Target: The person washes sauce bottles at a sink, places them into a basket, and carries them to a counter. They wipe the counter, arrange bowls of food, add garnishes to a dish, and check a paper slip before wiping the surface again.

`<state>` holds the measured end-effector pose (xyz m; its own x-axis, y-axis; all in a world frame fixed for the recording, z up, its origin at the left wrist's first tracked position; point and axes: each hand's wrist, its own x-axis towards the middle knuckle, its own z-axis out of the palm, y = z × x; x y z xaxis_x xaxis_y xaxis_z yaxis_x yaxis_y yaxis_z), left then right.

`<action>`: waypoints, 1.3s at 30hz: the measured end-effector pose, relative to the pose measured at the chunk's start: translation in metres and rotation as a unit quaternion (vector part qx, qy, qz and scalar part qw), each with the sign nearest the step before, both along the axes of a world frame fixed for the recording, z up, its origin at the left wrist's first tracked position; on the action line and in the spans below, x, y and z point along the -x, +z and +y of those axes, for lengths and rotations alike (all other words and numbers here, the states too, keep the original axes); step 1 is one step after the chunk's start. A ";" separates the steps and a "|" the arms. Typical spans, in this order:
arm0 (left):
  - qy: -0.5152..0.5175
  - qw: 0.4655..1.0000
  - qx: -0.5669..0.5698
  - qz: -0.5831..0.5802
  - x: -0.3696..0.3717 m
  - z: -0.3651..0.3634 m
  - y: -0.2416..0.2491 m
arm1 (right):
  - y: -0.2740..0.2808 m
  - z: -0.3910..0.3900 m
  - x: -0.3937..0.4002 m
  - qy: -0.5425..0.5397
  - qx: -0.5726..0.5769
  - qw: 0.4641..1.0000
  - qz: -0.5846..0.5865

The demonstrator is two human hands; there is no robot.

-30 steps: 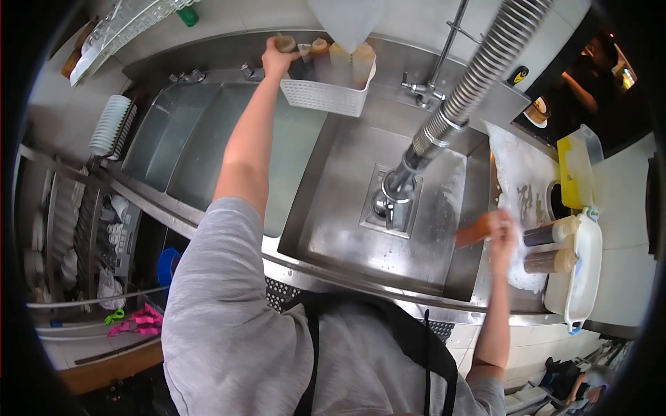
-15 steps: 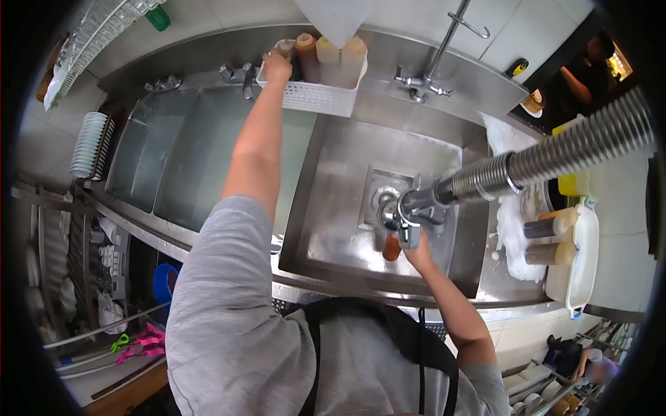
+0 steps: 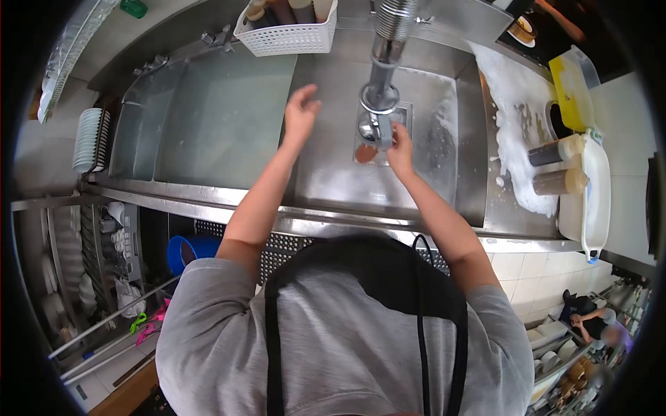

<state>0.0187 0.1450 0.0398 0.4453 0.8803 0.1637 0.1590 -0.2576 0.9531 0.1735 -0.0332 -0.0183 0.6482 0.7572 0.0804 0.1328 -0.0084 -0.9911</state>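
Above the bare steel sink [image 3: 326, 166], my left hand [image 3: 301, 119] is raised with its fingers apart and nothing in it. My right hand [image 3: 400, 151] grips the handle of the spray nozzle [image 3: 379, 123], which hangs from a coiled metal hose [image 3: 397, 17]. A reddish-brown thing [image 3: 365, 153] shows just below the nozzle head, partly hidden; I cannot make out what it is. Behind the sink, a white perforated basket [image 3: 288, 39] holds several sauce bottles.
A water-filled basin [image 3: 222, 125] lies at left. Foam [image 3: 512, 132] covers the right counter, where two bottles [image 3: 555, 182] lean by a white tub [image 3: 593, 201]. A yellow container [image 3: 572, 87] stands behind. Another person [image 3: 590, 324] is at lower right.
My left hand has left the basket and come down over the sink, its fingers now apart. My right hand and the nozzle have moved left relative to the sink, and the view has shifted.
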 end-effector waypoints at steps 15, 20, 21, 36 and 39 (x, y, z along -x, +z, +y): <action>-0.105 0.984 -0.121 0.077 -0.103 -0.190 -0.008 | 0.108 -0.080 -0.028 -0.097 0.044 0.938 -0.329; -0.186 0.975 -0.112 0.043 -0.108 -0.192 0.015 | 0.139 -0.097 -0.038 -0.049 0.172 0.907 -0.382; -0.250 0.960 -0.107 0.064 -0.110 -0.189 0.020 | 0.139 -0.100 -0.039 -0.049 0.175 0.906 -0.382; -0.431 0.895 0.078 0.085 -0.089 -0.164 0.062 | 0.189 -0.113 -0.058 0.269 0.226 0.831 -0.432; -0.453 0.875 0.111 0.131 -0.082 -0.167 0.088 | 0.192 -0.115 -0.063 0.329 0.058 0.769 -0.545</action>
